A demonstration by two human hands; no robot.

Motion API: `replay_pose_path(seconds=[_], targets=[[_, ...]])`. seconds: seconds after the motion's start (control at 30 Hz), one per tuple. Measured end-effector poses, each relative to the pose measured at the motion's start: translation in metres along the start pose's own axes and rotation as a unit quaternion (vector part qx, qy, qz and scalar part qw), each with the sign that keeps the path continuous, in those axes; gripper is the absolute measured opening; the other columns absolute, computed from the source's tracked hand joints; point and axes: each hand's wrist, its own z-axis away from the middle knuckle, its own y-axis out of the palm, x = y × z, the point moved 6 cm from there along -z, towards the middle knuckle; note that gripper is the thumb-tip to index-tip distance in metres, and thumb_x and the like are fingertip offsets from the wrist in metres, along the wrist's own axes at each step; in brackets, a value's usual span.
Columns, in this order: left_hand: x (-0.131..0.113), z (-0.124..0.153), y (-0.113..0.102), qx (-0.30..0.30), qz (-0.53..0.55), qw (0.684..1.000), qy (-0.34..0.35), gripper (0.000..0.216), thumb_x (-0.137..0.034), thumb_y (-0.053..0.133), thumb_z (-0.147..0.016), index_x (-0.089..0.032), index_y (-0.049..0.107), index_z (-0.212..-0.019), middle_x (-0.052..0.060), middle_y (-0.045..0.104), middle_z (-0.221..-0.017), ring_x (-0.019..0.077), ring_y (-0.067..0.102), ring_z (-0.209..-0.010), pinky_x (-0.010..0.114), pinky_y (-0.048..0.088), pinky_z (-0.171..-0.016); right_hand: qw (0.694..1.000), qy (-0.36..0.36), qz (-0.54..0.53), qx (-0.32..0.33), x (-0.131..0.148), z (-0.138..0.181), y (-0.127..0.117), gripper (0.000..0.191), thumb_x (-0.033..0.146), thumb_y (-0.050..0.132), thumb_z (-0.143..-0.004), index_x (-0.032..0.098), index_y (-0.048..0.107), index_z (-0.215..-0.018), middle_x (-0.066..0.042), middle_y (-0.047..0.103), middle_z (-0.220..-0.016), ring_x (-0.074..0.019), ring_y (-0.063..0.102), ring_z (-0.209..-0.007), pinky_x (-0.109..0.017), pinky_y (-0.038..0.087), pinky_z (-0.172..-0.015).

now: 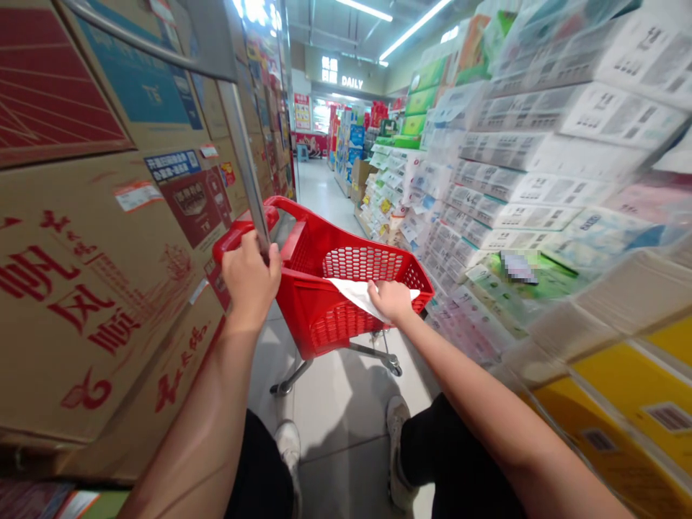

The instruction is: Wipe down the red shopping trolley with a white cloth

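Observation:
A red plastic shopping cart [295, 299] with honeycomb-holed sides stands in front of me, turned sideways, on metal legs with casters. My left hand [251, 277] is closed at its handle end, where an upright metal pole [246, 144] passes between thumb and fingers. The cart's red handle [230, 241] lies just beyond those fingers. On the near side rim, my right hand [392, 299] presses a white cloth [351, 292] against the plastic, fingers closed on it. Part of the cloth hangs over the rim; its underside is hidden.
Printed cardboard boxes [70, 288] are stacked high close on my left. Plastic-wrapped white packs [502, 173] and yellow boxes [627, 389] line the right side. A tiled aisle floor [318, 184] runs ahead between shelves. My shoes [397, 432] stand close behind the cart's casters.

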Motion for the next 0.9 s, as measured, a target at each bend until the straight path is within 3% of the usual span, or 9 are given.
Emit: replay_pose_path(seconds=[0.1,0.2,0.47,0.57,0.7,0.9], targets=[[-0.005,0.002,0.005,0.003,-0.011,1.000,-0.001,0.052,-0.044,0.045,-0.093,-0.009,0.052,-0.132,0.018,0.068,-0.102,0.0338,0.064,-0.098,0.046,0.039,-0.097,0.999,0.031,0.024,0.016,-0.035,0.001,0.001,0.066,0.052,0.024,-0.105,0.014,0.077,-0.099,-0.018,0.076,-0.096,-0.0280,0.072,-0.096,-0.032,0.045,-0.081],[-0.014,0.004,0.010,0.000,-0.021,1.000,-0.006,0.050,-0.040,0.042,-0.094,-0.007,0.052,-0.130,0.020,0.066,-0.102,0.0353,0.063,-0.101,0.048,0.038,-0.097,0.999,0.044,0.023,0.010,-0.036,0.003,-0.002,0.063,0.048,0.023,-0.105,0.015,0.077,-0.101,-0.018,0.076,-0.097,-0.0275,0.071,-0.097,-0.033,0.044,-0.083],[-0.028,0.008,0.020,-0.029,-0.028,0.999,-0.014,0.047,-0.034,0.040,-0.094,-0.006,0.053,-0.129,0.021,0.067,-0.102,0.0359,0.064,-0.100,0.048,0.038,-0.096,0.991,-0.081,-0.079,-0.067,0.087,0.007,-0.024,0.056,0.054,0.021,-0.106,0.021,0.064,-0.120,-0.010,0.076,-0.101,-0.0247,0.070,-0.094,-0.032,0.042,-0.085],[-0.023,0.006,0.019,-0.036,-0.020,0.999,-0.013,0.047,-0.035,0.042,-0.093,-0.007,0.054,-0.128,0.021,0.067,-0.103,0.0363,0.064,-0.101,0.048,0.038,-0.096,0.986,-0.124,-0.091,-0.067,0.107,0.010,-0.030,0.058,0.060,0.020,-0.105,0.023,0.060,-0.125,-0.009,0.076,-0.103,-0.0256,0.070,-0.095,-0.032,0.043,-0.084],[-0.010,0.003,0.016,-0.033,0.001,0.999,-0.020,0.046,-0.035,0.043,-0.091,-0.008,0.053,-0.127,0.021,0.066,-0.105,0.0366,0.063,-0.104,0.050,0.037,-0.099,0.983,-0.165,-0.067,-0.039,0.092,0.016,-0.024,0.057,0.064,0.029,-0.102,0.022,0.057,-0.127,-0.011,0.074,-0.111,-0.0262,0.069,-0.100,-0.031,0.043,-0.083],[-0.001,0.000,0.014,-0.018,0.001,1.000,-0.021,0.046,-0.035,0.042,-0.092,-0.008,0.052,-0.128,0.022,0.065,-0.105,0.0366,0.062,-0.104,0.051,0.037,-0.099,0.986,-0.164,-0.026,0.005,0.031,0.023,-0.007,0.055,0.063,0.039,-0.100,0.021,0.054,-0.132,-0.011,0.074,-0.113,-0.0274,0.068,-0.101,-0.031,0.043,-0.083]])
